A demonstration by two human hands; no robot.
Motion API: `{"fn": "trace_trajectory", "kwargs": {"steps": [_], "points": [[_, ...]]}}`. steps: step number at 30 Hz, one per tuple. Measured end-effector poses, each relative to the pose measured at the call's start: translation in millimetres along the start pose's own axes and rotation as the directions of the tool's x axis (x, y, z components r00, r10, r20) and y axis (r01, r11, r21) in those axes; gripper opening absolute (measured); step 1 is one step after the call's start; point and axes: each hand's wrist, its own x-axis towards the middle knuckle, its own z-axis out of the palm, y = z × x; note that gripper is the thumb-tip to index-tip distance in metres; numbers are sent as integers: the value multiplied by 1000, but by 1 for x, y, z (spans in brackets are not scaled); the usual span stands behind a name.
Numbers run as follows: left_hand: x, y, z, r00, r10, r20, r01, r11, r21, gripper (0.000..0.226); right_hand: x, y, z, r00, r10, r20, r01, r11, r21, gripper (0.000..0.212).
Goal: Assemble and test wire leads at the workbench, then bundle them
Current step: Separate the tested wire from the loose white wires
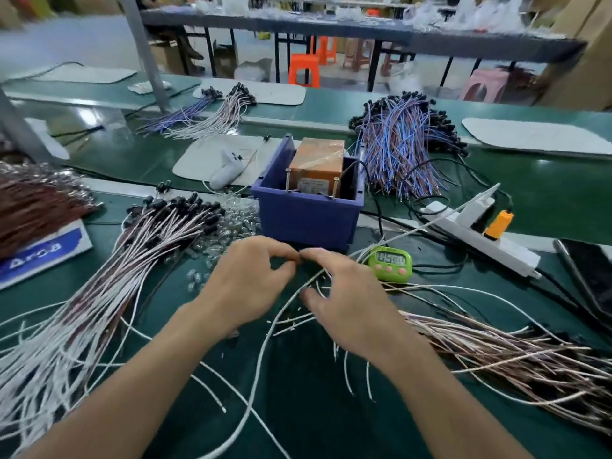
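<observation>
My left hand [246,279] and my right hand [344,299] meet fingertip to fingertip just in front of the blue bin [308,217]. Both pinch the end of a thin white-and-brown wire lead [281,313] that trails down toward me over the green mat. What sits between the fingertips is too small to make out. A large fan of finished leads with black caps [132,260] lies to the left. Another heap of pink-brown leads [513,352] lies to the right. Small clear bulbs [231,226] are scattered behind my left hand.
The blue bin holds an orange-wrapped transformer [316,164]. A green timer [392,262] sits right of my hands, with a white power strip [477,236] and a dark phone [589,276] beyond. Blue-and-brown leads [404,144] are piled behind; a box of brown wires [39,207] stands left.
</observation>
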Motion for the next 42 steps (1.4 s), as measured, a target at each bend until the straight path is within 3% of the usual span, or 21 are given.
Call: {"fn": "trace_trajectory", "kwargs": {"steps": [4, 8, 11, 13, 17, 20, 25, 28, 31, 33, 37, 39, 42], "points": [[-18, -44, -57, 973, -175, -153, 198, 969, 149, 25, 47, -58, 39, 992, -60, 113, 58, 998, 20, 34], [-37, -93, -105, 891, -315, -328, 399, 887, 233, 24, 87, -97, 78, 950, -122, 288, 120, 992, 23, 42], [-46, -128, -123, 883, -383, -272, 465, 794, 391, 60, 108, -125, 109, 885, -210, 416, 268, 960, -86, 52], [-49, -143, -128, 875, -432, -217, 483, 784, 391, 75, 119, -143, 129, 846, -270, 459, 370, 918, -143, 60], [-59, -158, -121, 876, -462, -142, 482, 819, 311, 57, 135, -163, 159, 832, -360, 421, 493, 828, -266, 43], [-66, -163, -112, 870, -451, -198, 489, 836, 247, 38, 140, -161, 165, 859, -392, 330, 480, 840, -252, 35], [-68, -164, -105, 881, -387, -272, 446, 871, 206, 57, 148, -151, 162, 912, -338, 231, 403, 845, -352, 44], [-71, -163, -103, 949, -247, -194, 287, 933, 218, 71, 150, -153, 159, 899, -358, 252, 435, 802, -410, 46], [-70, -170, -104, 953, -275, -130, 299, 928, 225, 79, 146, -158, 153, 886, -389, 252, 462, 769, -442, 31], [-69, -173, -103, 958, -256, -128, 279, 932, 229, 74, 144, -159, 146, 878, -409, 247, 478, 741, -471, 19], [-72, -172, -103, 968, -203, -146, 233, 943, 236, 65, 140, -164, 132, 860, -450, 240, 504, 680, -533, 37], [-72, -172, -102, 965, -200, -167, 236, 943, 235, 67, 139, -167, 125, 847, -480, 230, 520, 655, -548, 35], [-73, -170, -101, 955, -179, -235, 235, 943, 236, 62, 142, -169, 119, 852, -482, 208, 516, 702, -491, 29]]}}
